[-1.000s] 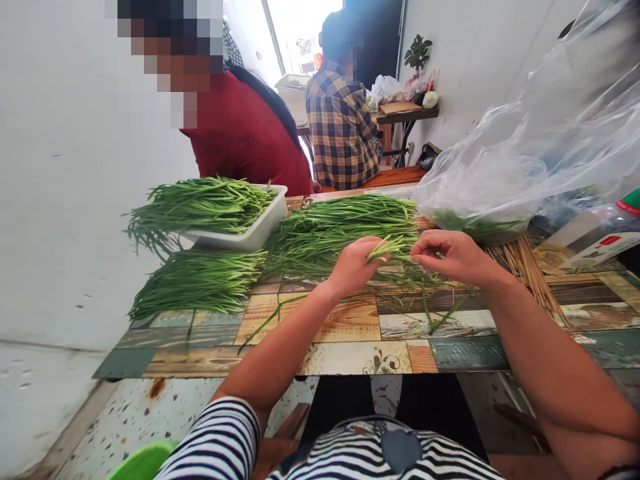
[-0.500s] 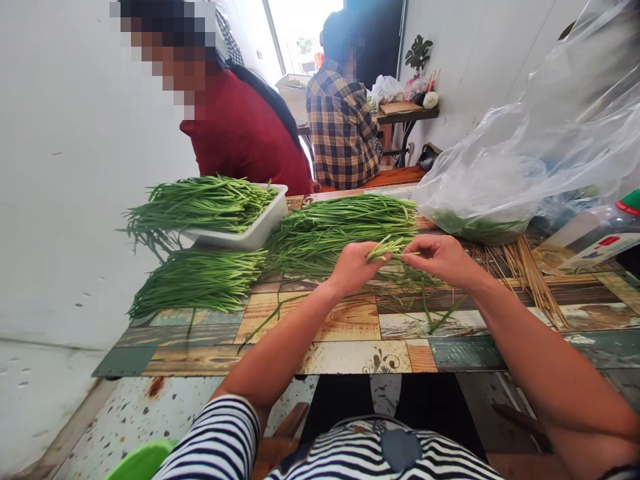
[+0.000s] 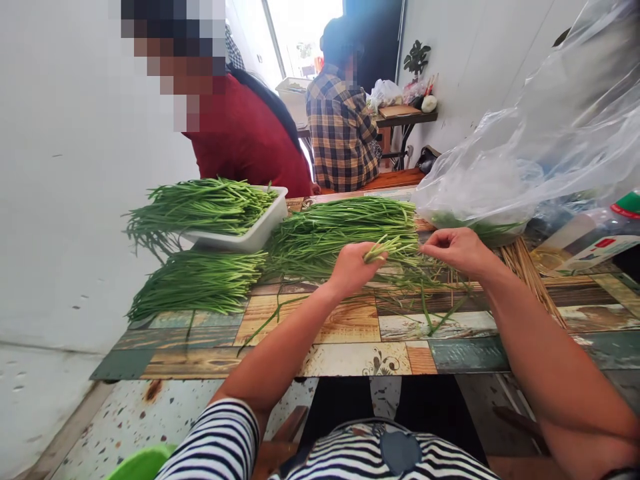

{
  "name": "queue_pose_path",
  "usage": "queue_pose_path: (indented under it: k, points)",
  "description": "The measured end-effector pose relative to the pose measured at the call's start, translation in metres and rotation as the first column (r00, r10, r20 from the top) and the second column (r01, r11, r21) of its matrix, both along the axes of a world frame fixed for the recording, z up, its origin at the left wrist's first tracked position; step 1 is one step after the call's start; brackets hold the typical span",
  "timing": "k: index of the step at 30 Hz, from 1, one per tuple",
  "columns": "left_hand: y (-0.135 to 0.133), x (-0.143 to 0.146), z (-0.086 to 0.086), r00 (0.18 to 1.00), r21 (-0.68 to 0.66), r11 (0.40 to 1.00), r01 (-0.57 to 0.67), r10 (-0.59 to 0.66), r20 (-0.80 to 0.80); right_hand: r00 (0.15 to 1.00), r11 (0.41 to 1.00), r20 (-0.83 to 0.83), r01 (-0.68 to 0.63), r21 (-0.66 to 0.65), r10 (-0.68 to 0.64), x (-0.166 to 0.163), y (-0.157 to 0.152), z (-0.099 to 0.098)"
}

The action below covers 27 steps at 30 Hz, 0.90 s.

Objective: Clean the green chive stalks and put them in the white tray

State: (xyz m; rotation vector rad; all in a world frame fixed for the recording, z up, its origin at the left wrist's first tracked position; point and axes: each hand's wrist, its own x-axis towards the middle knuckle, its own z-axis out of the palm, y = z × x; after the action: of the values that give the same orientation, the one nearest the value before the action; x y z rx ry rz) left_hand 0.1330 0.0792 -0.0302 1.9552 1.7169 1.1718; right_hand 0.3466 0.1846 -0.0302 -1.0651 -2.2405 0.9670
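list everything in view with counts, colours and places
patchwork table: one, multicoloured, centre
tub: one, white, table's left
chive-like stalks: three heaps, green, in tub, nearer than tub, mid-table
thin sticks: many, tan, table's right
plastic bag: at least one, translucent, right
bottle: one, clear, green-red cap, far right
bench: one, orange-brown, beyond table
back table: one, dark, background
leafy plant: one, dark green, background right
container: one, lime green, lower left
other people: at least two, red and plaid tops, beyond table
left hand: one, bare, gripping a bunch
right hand: one, bare, curled, right of bunch
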Motion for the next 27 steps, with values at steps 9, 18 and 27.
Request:
queue_pose_path:
  k: [9, 18, 27]
  points:
    - [0.003, 0.0, -0.004, 0.999, -0.007, 1.0, -0.02, 0.02, -0.039, 0.974, 0.967, 0.119, -0.211, 0.142, 0.195, -0.006, -0.019, 0.015]
    - [0.004, 0.002, -0.006, 0.998, -0.001, 1.0, -0.027, 0.027, -0.056, 0.942, 0.951, 0.137, -0.306, -0.037, 0.308, -0.001, -0.019, 0.018]
    - [0.004, 0.002, -0.009, 0.997, 0.024, 0.999, -0.035, 0.037, -0.061, 0.971, 0.959, 0.158, -0.211, 0.19, 0.182, 0.0, -0.013, 0.011]
